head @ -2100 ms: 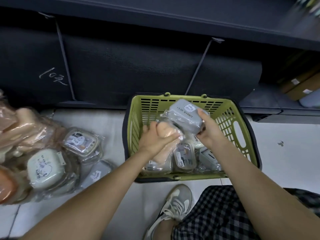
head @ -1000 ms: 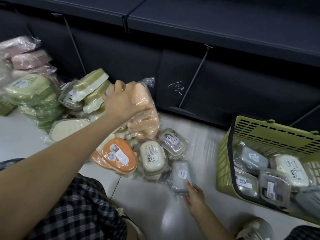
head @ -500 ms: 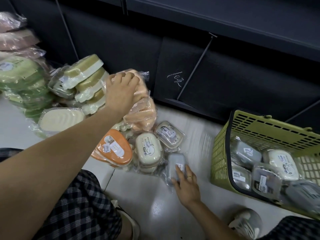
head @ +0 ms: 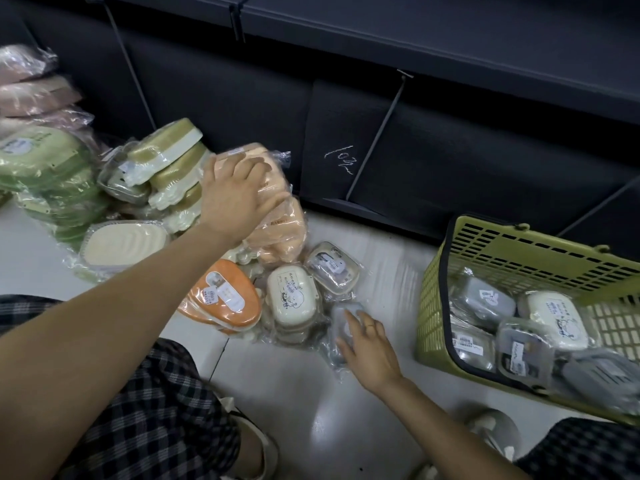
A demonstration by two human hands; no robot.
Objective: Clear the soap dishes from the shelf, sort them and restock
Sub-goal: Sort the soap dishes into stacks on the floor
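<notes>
My pale tiled floor [head: 381, 258] carries heaped wrapped soap dishes [head: 291, 299]. A green basket [head: 436, 306] sits right of them.

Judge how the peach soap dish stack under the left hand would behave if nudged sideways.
The peach stack leans rather than standing square, so it would probably topple or slump. Its glossy plastic wrapping looks slick, so the dishes may slide off each other. The left hand rests flat on top, seemingly steadying it, and the floor looks smooth, so fallen ones could skid.

Dim, glossy glare, blurred edges
</notes>
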